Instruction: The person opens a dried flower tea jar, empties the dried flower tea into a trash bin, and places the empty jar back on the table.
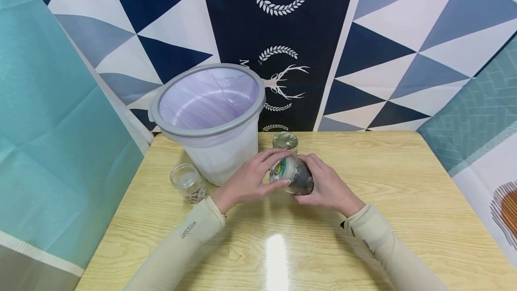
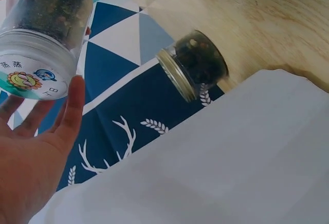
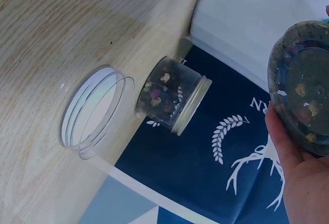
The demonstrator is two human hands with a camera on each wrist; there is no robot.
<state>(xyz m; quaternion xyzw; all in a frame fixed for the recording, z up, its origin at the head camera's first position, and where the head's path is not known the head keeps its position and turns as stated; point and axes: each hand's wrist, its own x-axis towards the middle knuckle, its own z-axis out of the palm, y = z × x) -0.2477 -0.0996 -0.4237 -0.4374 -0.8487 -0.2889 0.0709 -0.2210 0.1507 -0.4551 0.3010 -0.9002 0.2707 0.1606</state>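
Observation:
A clear jar [image 1: 303, 178] filled with dark, dried-looking bits tilts on its side, held up between both hands. My right hand [image 1: 328, 188] grips the jar around its body near the base. Fingers and thumb of my left hand [image 1: 249, 179] curl around its whitish lid [image 2: 38, 75], which carries a cartoon flower sticker. Just behind stands a smaller jar with a gold lid [image 1: 285, 141], with dark mixed contents in the right wrist view. A clear round lid-like piece [image 3: 97, 113] lies near that jar in the right wrist view, hidden in the head view.
A white bin with a grey rim [image 1: 202, 132] and purple liner stands at the back left of the wooden table [image 1: 387, 183]. An uncapped clear jar [image 1: 188, 182] with some contents low inside sits left of it. Patterned cloth [image 1: 375, 57] hangs behind the table.

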